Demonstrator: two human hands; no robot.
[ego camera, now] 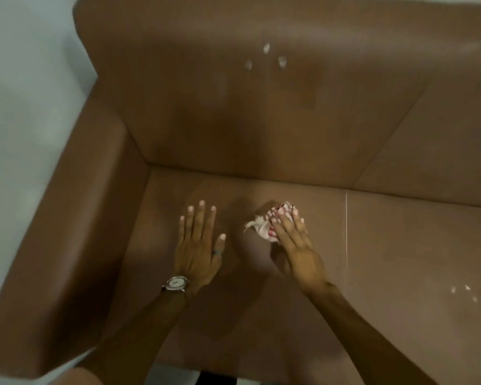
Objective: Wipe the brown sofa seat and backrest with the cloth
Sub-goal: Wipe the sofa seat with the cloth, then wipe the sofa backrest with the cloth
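right hand [292, 240] presses bunched cloth [270, 222] flat-fingered on sofa seat [386, 259], left hand [199, 245] spread wide, empty; cloth soft, light, best gripped at bunched middle

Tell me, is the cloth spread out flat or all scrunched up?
Scrunched up. The cloth sits in a small bunched wad on the seat, under the right hand, with a crumpled end poking out to the left.

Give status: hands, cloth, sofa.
Left hand flat on seat, empty. Right hand pressing crumpled red-and-white cloth on seat. White spots on backrest unwiped. Nothing in the way.
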